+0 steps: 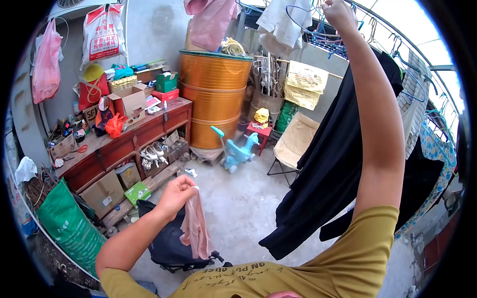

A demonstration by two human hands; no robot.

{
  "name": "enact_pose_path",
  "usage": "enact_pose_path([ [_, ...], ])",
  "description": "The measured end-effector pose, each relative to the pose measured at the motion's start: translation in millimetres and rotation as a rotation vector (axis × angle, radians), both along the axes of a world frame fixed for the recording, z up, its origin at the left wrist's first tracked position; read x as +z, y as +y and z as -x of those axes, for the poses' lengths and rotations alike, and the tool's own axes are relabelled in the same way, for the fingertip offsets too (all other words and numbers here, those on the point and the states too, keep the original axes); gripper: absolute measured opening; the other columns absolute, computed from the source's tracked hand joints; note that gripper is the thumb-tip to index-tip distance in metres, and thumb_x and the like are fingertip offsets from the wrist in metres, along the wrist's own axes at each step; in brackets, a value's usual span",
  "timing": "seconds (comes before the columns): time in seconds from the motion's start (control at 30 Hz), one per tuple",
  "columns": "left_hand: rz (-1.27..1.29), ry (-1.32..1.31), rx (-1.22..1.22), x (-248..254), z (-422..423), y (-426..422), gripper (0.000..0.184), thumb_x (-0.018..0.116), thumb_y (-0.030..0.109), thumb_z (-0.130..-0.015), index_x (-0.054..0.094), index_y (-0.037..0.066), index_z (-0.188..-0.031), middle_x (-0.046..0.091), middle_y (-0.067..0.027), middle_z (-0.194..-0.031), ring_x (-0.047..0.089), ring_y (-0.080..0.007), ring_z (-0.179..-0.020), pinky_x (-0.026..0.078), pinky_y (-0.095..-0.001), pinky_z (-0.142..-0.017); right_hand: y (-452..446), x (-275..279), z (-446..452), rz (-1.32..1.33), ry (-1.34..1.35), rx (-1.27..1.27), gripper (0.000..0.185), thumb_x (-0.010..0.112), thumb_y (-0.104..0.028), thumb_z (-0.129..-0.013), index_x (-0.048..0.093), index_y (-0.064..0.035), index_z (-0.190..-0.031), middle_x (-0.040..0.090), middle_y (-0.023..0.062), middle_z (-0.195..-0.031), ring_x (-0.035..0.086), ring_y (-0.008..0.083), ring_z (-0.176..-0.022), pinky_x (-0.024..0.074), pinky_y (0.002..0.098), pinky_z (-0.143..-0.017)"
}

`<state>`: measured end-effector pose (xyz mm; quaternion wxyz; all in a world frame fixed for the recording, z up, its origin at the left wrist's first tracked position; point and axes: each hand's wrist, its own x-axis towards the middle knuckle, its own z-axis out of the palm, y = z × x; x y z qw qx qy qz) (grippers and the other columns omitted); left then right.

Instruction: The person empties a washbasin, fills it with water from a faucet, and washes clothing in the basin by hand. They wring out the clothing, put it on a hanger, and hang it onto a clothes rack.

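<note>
My left hand (174, 197) is closed in a pinch on the top edge of a small, thin pink garment (195, 223), which hangs straight down from the fingers. Its exact kind does not show. High up at the top right, my right hand (340, 16) is raised with its fingers curled closed, close to several blue clothes hangers (318, 36). What those fingers grip cannot be made out. Long black trousers (328, 164) hang beside and behind my right forearm. To the left of that hand hang a white garment (284, 22) and a pink one (211, 22).
A dark folding stroller-like item (169, 241) stands below my left hand. Farther off are a blue toy horse (241, 151), a beige folding chair (294, 141) and a large orange drum (213, 94). A cluttered red-brown cabinet (164, 116) and a green sack (69, 223) line the left side.
</note>
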<state>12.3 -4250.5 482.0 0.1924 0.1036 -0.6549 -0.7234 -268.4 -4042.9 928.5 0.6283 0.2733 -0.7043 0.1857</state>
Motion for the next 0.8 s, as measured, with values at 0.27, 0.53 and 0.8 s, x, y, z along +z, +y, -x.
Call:
enact_pose_path([
  [0.27, -0.052, 0.038, -0.114, 1, 30, -63, 0.007, 0.058, 0.001, -0.082, 0.053, 0.004, -0.086, 0.058, 0.0021, -0.072, 0.050, -0.0034, -0.064, 0.037, -0.0181, -0.057, -125, 14, -68, -0.155, 0.372, 0.287, 0.027, 0.051, -0.023, -0.083, 0.064, -0.0027, -0.095, 0.062, 0.0204, -0.098, 0.057, 0.0351, -0.097, 0.0447, 0.0447, -0.085],
  [0.53, 0.025, 0.022, -0.067, -1, 14, -152, 0.011, 0.060, 0.003, -0.080, 0.053, 0.007, -0.088, 0.056, 0.0045, -0.072, 0.049, -0.0026, -0.060, 0.036, -0.0182, -0.052, -247, 34, -32, -0.425, 0.062, -0.338, 0.025, 0.055, -0.025, -0.084, 0.069, -0.0072, -0.095, 0.066, 0.0121, -0.103, 0.063, 0.0254, -0.098, 0.0510, 0.0377, -0.080],
  [0.8, -0.038, -0.075, -0.018, -14, 4, -223, 0.010, 0.061, 0.004, -0.080, 0.054, 0.006, -0.086, 0.058, 0.0020, -0.071, 0.050, -0.0037, -0.062, 0.036, -0.0190, -0.055, -271, 39, 16, -0.288, -0.179, -0.634, 0.021, 0.059, -0.019, -0.081, 0.070, -0.0096, -0.096, 0.067, 0.0089, -0.100, 0.065, 0.0244, -0.093, 0.0513, 0.0377, -0.072],
])
